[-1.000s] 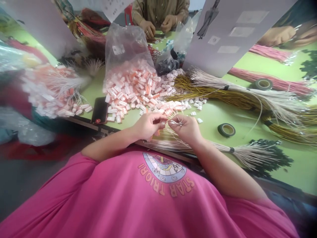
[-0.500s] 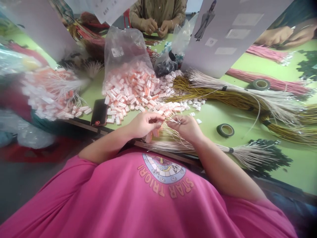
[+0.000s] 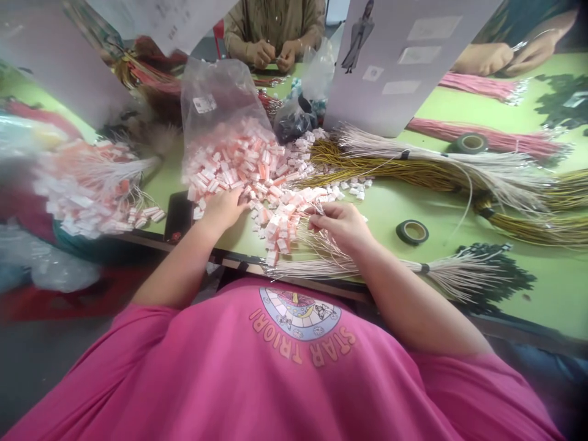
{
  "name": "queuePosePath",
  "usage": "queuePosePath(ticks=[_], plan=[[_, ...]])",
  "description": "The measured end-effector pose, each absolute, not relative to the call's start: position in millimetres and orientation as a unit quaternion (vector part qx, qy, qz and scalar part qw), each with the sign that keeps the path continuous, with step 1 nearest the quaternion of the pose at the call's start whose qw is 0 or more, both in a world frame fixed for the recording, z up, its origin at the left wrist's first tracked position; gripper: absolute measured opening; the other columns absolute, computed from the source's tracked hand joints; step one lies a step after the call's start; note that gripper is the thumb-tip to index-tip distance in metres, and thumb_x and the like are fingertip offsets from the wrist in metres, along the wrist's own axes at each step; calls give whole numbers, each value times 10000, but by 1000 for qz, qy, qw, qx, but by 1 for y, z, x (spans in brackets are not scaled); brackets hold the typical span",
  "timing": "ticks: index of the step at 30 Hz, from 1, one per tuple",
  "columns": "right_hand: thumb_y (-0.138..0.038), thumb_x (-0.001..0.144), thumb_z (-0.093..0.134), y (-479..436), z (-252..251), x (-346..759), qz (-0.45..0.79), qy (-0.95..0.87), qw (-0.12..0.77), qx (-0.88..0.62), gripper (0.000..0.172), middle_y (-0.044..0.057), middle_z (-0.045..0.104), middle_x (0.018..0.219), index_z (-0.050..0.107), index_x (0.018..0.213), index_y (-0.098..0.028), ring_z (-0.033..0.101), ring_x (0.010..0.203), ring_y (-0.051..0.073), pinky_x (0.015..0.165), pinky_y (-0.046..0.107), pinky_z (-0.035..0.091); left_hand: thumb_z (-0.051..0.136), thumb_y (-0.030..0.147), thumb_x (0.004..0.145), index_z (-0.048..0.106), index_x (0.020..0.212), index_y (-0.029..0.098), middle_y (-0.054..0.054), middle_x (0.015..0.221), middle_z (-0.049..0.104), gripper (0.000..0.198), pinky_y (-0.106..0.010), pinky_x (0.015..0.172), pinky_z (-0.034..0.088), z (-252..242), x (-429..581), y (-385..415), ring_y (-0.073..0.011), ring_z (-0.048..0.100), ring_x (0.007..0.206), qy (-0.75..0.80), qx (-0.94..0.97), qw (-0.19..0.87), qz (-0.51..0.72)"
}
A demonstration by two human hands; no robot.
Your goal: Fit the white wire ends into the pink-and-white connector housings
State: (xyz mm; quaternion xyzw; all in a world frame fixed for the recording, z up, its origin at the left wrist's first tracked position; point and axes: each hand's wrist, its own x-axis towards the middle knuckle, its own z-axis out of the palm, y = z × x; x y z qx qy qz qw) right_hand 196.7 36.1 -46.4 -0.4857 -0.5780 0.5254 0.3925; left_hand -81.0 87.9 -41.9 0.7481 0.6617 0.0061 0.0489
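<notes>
My left hand (image 3: pixel 224 208) reaches forward into the heap of small pink and white plastic connectors (image 3: pixel 250 165) that spills from a clear plastic bag (image 3: pixel 215 104); its fingertips are buried among the pieces, so what they hold is hidden. My right hand (image 3: pixel 340 224) is closed in a pinch on thin pale wires (image 3: pixel 316 242) near the table's front edge. Those wires run down into a bound bundle of pale wires (image 3: pixel 441 275) lying across my front. A short row of connectors fitted on wires (image 3: pixel 280 229) lies between my hands.
A black phone (image 3: pixel 178 214) lies left of my left hand. Two tape rolls (image 3: pixel 412 232) (image 3: pixel 468 144) sit on the green table (image 3: pixel 528 306) among yellow, white and pink wire bundles (image 3: pixel 413 171). Grey cards (image 3: pixel 399 61) stand upright. Another person's hands (image 3: pixel 273 55) work opposite.
My left hand has let go near the right hand and moved forward and left into the connector heap. The right hand stays pinched on the wires. The view shifted slightly.
</notes>
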Motion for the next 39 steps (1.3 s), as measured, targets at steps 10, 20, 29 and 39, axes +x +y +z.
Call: queuePosePath(ticks=[10,20,29,39], plan=[[-226,705,611,31,-40,191,488,-592,396,-504,91,-38,478,568,596,645,-159,393,531,78,524,255,289,609,341,831,657,1128,213,-77,962,671,327,-319,756,488,-35,-88,79,-182,596,798,615,724,219,223],[-377,795,561,24,-32,187,352,-686,324,-548,335,-57,295,514,454,543,-184,280,524,82,510,266,231,646,308,815,590,1053,172,-17,798,601,279,-212,576,536,-15,-31,31,-86,612,596,420,501,669,355],[-335,822,497,22,-28,190,381,-695,324,-517,259,-35,432,543,571,640,-166,380,542,91,529,250,300,616,174,832,532,1045,143,-13,762,634,231,-205,560,545,-7,-2,8,-127,676,666,426,526,667,312],[-266,776,478,21,-28,187,327,-716,307,-535,205,-24,448,540,544,606,-172,380,546,101,529,257,280,615,232,855,527,1071,143,-3,739,607,249,-189,489,529,-23,2,21,-96,633,558,443,512,666,312]])
